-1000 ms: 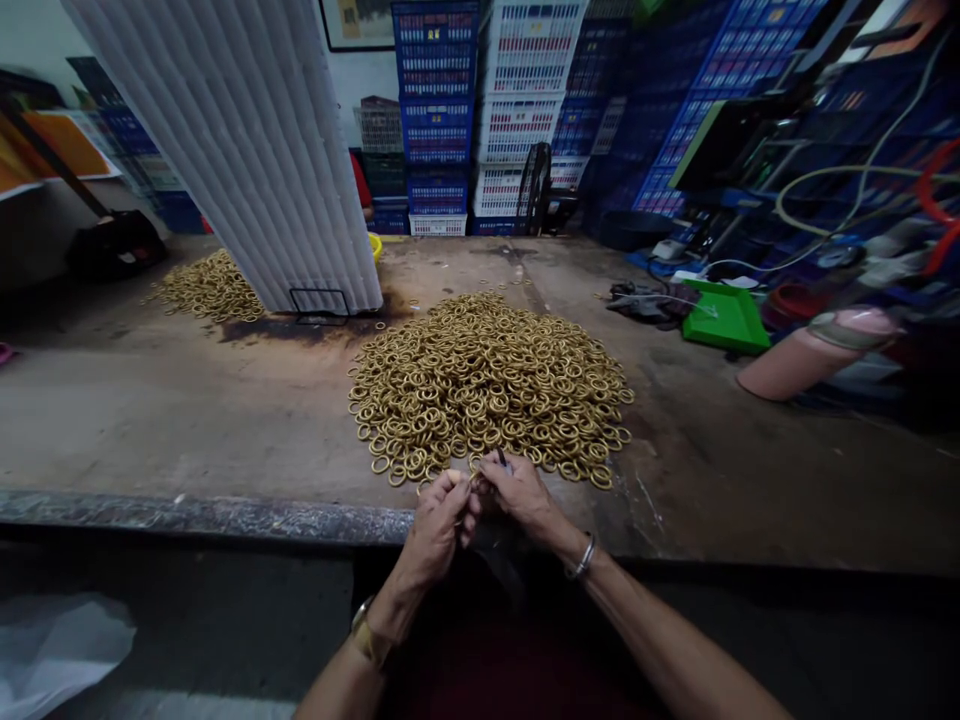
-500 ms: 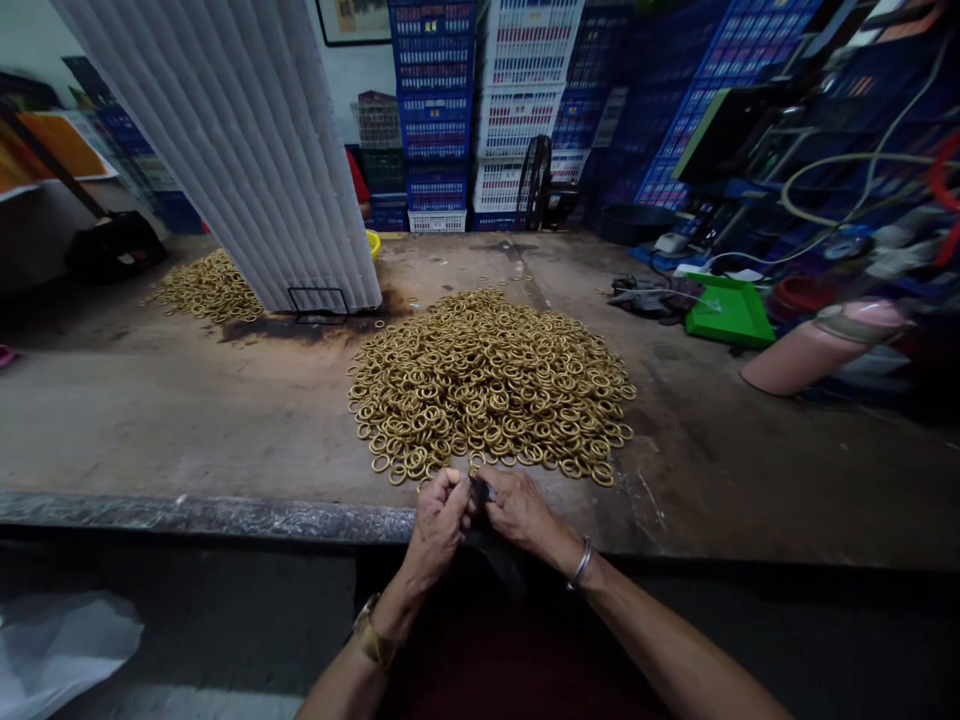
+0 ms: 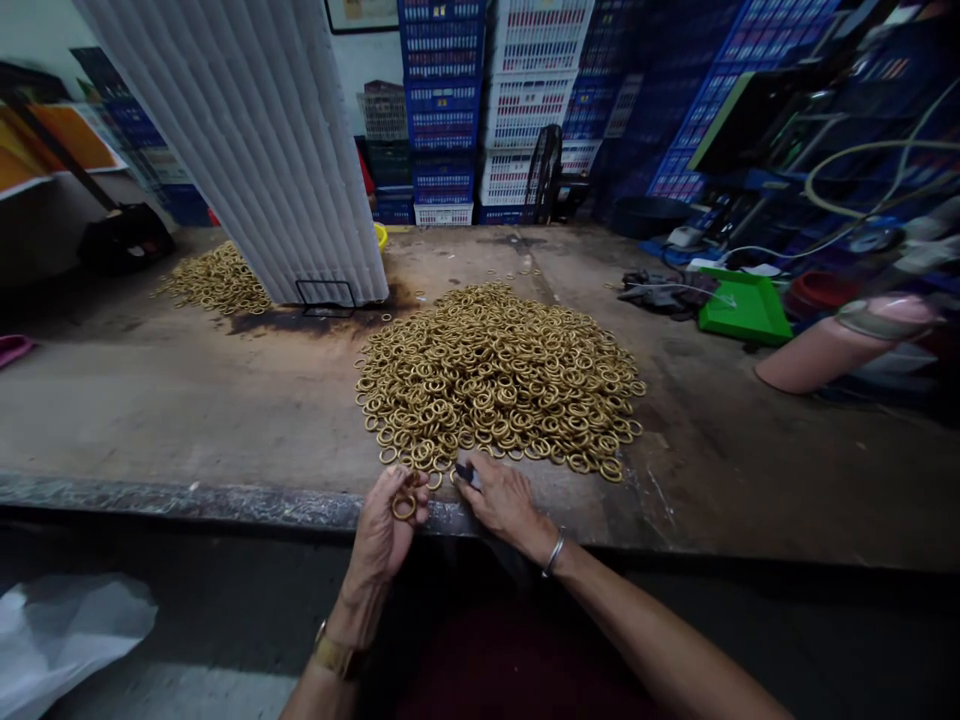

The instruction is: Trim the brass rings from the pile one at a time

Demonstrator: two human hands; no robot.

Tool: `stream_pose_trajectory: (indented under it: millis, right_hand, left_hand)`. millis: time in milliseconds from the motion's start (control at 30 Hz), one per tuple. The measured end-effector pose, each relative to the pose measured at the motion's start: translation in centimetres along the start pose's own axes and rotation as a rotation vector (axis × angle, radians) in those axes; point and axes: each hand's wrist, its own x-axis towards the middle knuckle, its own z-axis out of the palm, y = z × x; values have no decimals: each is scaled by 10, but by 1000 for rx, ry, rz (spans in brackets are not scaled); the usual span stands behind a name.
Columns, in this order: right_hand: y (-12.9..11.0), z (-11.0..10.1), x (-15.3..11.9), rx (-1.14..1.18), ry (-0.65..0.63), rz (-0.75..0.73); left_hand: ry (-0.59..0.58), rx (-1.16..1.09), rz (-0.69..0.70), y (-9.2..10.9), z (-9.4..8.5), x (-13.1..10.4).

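A wide heap of brass-coloured rings [image 3: 495, 370] lies on the brown table [image 3: 285, 420]. Palm partly up at the table's front edge, my left hand [image 3: 386, 525] holds a brass ring [image 3: 403, 505] at its curled fingers. My right hand [image 3: 504, 497] is just right of it, at the near side of the heap, closed on a small dark tool [image 3: 468, 474] whose tip points toward the rings. The tool's exact shape is hard to make out.
A tall ribbed grey panel [image 3: 255, 150] stands behind left, beside a second ring pile [image 3: 217, 280]. At right are a green tray [image 3: 744, 306], a pink cylinder [image 3: 832, 350] and dark cloth [image 3: 660, 290]. Stacked crates [image 3: 442, 100] stand behind the table.
My hands, together before, have moved apart. The left has shifted left and turned palm up, now showing a ring; the right has moved slightly left toward the rings. The view has shifted slightly.
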Motion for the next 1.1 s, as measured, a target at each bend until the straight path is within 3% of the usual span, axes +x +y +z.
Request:
stream_pose_trajectory:
  millis: [233, 367, 467, 600, 800, 900, 1100]
  right_hand:
    - [0, 4, 7, -1, -43, 38]
    - [4, 5, 6, 18, 6, 36]
    - [9, 2, 8, 186, 29, 81]
    - [18, -7, 10, 654, -12, 210]
    - [21, -20, -2, 1182, -263, 386]
    - [21, -23, -4, 1256, -280, 407]
    - [20, -22, -6, 1119, -138, 331]
  left_hand:
    - [8, -184, -132, -1, -5, 3]
    - [6, -107, -143, -10, -1, 6]
    - [5, 121, -56, -19, 5, 6]
    - [16, 494, 90, -33, 13, 8]
    - [-219, 670, 229, -43, 28, 10]
    - [-246, 667, 230, -41, 36, 7]
    - [-182, 762, 306, -38, 40, 4]
